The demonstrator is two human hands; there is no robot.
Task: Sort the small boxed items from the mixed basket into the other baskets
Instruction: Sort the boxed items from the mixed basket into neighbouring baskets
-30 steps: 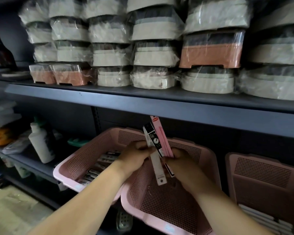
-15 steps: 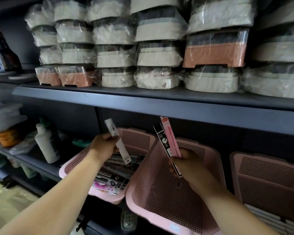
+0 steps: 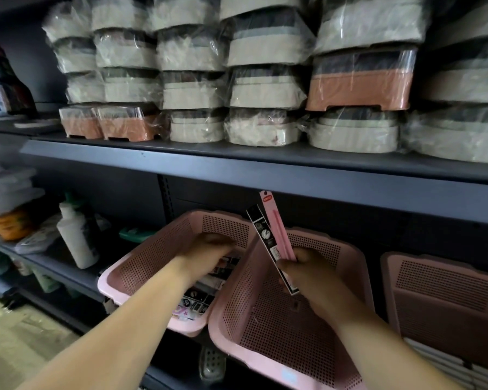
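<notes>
The left forearm point(image 3: 130, 319) and the right forearm point(image 3: 378, 342) are bare along their whole visible length, slim and smooth. The left hand point(image 3: 209, 254) and the right hand point(image 3: 307, 274) are bare too; the left shows blurred, the right sharp.

- Baskets point(image 3: 158, 249): all 3 are pink plastic, matt, with walls and floors pierced by fine holes and smooth rims.
- Pink box point(image 3: 276, 223): smooth card by the look of it, with a slight sheen.
- Black box point(image 3: 262, 235): printed card, glossy.
- Shelf point(image 3: 265, 175): dark painted metal, matt and smooth.
- Tubs point(image 3: 265, 88): beige and terracotta plastic under clear, crinkled, glossy film.
- Bottle point(image 3: 76, 237): white plastic, smooth.
</notes>
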